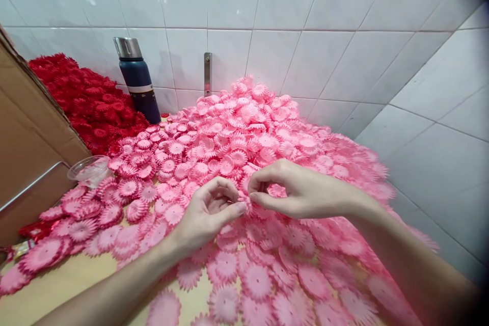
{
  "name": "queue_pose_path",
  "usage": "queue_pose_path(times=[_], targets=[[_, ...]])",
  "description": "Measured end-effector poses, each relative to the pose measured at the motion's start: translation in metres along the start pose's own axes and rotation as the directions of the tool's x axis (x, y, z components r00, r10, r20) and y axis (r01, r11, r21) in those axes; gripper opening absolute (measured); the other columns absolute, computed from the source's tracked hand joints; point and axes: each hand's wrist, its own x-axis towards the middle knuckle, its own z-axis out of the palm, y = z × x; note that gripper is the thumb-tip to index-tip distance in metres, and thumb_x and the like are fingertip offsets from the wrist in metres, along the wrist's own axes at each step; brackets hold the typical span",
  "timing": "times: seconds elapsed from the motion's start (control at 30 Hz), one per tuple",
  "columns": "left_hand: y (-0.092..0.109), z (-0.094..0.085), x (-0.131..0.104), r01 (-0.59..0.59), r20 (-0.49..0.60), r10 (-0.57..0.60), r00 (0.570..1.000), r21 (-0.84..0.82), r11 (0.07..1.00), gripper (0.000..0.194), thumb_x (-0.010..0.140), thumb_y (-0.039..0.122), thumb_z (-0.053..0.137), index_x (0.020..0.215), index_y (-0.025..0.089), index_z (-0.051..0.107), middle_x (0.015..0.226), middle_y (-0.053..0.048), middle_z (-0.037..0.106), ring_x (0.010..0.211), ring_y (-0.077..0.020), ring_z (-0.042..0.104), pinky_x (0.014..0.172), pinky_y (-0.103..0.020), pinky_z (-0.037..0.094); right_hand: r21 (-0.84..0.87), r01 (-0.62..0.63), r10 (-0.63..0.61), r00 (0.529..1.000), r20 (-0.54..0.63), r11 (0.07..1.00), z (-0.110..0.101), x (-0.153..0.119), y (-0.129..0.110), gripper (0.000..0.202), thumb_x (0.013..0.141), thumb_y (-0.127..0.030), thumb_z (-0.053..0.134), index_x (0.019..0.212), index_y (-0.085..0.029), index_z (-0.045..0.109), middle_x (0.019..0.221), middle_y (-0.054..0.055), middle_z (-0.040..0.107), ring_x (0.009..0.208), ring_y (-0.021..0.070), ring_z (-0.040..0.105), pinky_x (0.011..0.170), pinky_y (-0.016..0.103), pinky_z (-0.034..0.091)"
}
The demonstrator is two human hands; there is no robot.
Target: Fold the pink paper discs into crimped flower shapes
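Note:
My left hand [214,206] and my right hand [294,188] meet in front of a large heap of pink flower-shaped pieces [237,158]. These are round with fringed edges, and many have a small hole in the middle. Between my fingertips is a small pink flower piece [245,199], partly covered by the fingers. The left thumb and fingers close on its left side, with the palm turned partly up. On the other side, my right thumb and index finger pinch together at its edge. Its exact shape is hard to make out against the heap.
A dark blue bottle [140,84] with a steel cap stands against the tiled wall [282,5]. Left of it lies a red heap [91,102] of similar pieces. A cardboard box [34,137] borders the left side, near a clear plastic lid [89,170]. The tabletop [72,285] is yellowish.

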Motion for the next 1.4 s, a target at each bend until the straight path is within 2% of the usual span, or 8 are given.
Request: queue_pose_path(times=[0.13, 0.33, 0.4, 0.47, 0.53, 0.6, 1.1, 1.4], targets=[[0.0, -0.002, -0.001, 0.002, -0.046, -0.002, 0.999, 0.012, 1.0, 0.021, 0.074, 0.022, 0.077, 0.08, 0.016, 0.057, 0.082, 0.0, 0.056, 0.076, -0.0107, 0.054, 0.072, -0.024, 0.046, -0.163, -0.063, 0.032, 0.982, -0.185, 0.985, -0.003, 0.0, 0.017, 0.017, 0.085, -0.015, 0.048, 0.072, -0.016, 0.058, 0.066, 0.001, 0.06, 0.059, 0.0118, 0.051, 0.057, 0.027, 0.038], [0.0, -0.002, -0.001, 0.031, -0.084, -0.028, 0.996, 0.033, 0.999, 0.021, 0.076, 0.022, 0.076, 0.08, 0.017, 0.056, 0.082, 0.001, 0.054, 0.075, -0.0106, 0.054, 0.071, -0.023, 0.046, -0.315, -0.133, -0.042, 0.869, -0.493, 0.94, -0.01, -0.003, 0.024, 0.02, 0.09, -0.034, 0.056, 0.086, -0.016, 0.062, 0.08, 0.006, 0.064, 0.07, 0.0171, 0.055, 0.065, 0.032, 0.042], [0.001, -0.002, -0.002, 0.026, -0.067, -0.025, 0.997, 0.024, 0.999, 0.018, 0.077, 0.022, 0.075, 0.083, 0.017, 0.059, 0.084, 0.0, 0.056, 0.078, -0.0113, 0.055, 0.072, -0.024, 0.046, -0.224, -0.046, -0.06, 0.895, -0.443, 0.973, -0.01, -0.004, 0.016, 0.022, 0.088, -0.038, 0.06, 0.086, -0.017, 0.065, 0.081, 0.005, 0.066, 0.072, 0.0164, 0.057, 0.066, 0.031, 0.044], [0.002, -0.002, -0.002, 0.025, -0.054, -0.024, 0.998, 0.015, 1.0, 0.015, 0.077, 0.022, 0.075, 0.085, 0.017, 0.063, 0.086, -0.001, 0.059, 0.08, -0.012, 0.057, 0.073, -0.024, 0.046, -0.061, 0.045, -0.06, 0.963, -0.264, 0.997, -0.007, -0.003, 0.007, 0.023, 0.088, -0.04, 0.061, 0.083, -0.017, 0.067, 0.077, 0.003, 0.067, 0.068, 0.0139, 0.057, 0.062, 0.027, 0.044], [0.003, -0.002, -0.003, 0.017, -0.044, -0.018, 0.999, -0.009, 1.0, 0.014, 0.077, 0.023, 0.075, 0.086, 0.017, 0.065, 0.087, -0.002, 0.06, 0.081, -0.0125, 0.057, 0.073, -0.023, 0.046, 0.052, 0.057, -0.052, 0.994, -0.096, 0.997, -0.003, -0.001, 0.002, 0.027, 0.088, -0.041, 0.061, 0.082, -0.017, 0.069, 0.072, 0.002, 0.067, 0.062, 0.0121, 0.056, 0.057, 0.026, 0.042], [0.004, -0.003, -0.003, 0.013, -0.033, -0.015, 0.999, -0.046, 0.999, 0.015, 0.076, 0.023, 0.076, 0.086, 0.017, 0.066, 0.086, -0.001, 0.061, 0.079, -0.0122, 0.058, 0.072, -0.023, 0.046, 0.085, 0.033, -0.03, 0.999, -0.028, 0.996, 0.0, 0.001, 0.0, 0.029, 0.088, -0.043, 0.06, 0.082, -0.016, 0.07, 0.069, 0.001, 0.066, 0.058, 0.011, 0.054, 0.054, 0.025, 0.04], [0.002, -0.001, -0.001, -0.015, -0.032, 0.015, 0.999, -0.001, 1.0, 0.021, 0.077, 0.031, 0.076, 0.087, 0.018, 0.063, 0.081, -0.001, 0.061, 0.074, -0.0113, 0.056, 0.068, -0.021, 0.047, 0.171, 0.032, -0.036, 0.999, 0.019, 0.985, 0.001, 0.003, 0.001, 0.026, 0.087, -0.04, 0.062, 0.083, -0.016, 0.069, 0.069, 0.0, 0.062, 0.06, 0.0105, 0.05, 0.054, 0.024, 0.038], [0.0, -0.002, -0.001, -0.021, -0.011, 0.021, 1.0, -0.054, 0.998, 0.018, 0.078, 0.024, 0.075, 0.09, 0.018, 0.062, 0.079, 0.001, 0.061, 0.073, -0.0094, 0.056, 0.068, -0.021, 0.046, 0.212, -0.007, -0.007, 0.998, 0.066, 0.977, -0.001, 0.003, 0.005, 0.023, 0.088, -0.036, 0.06, 0.088, -0.016, 0.07, 0.071, 0.0, 0.062, 0.058, 0.0097, 0.046, 0.052, 0.024, 0.037]])
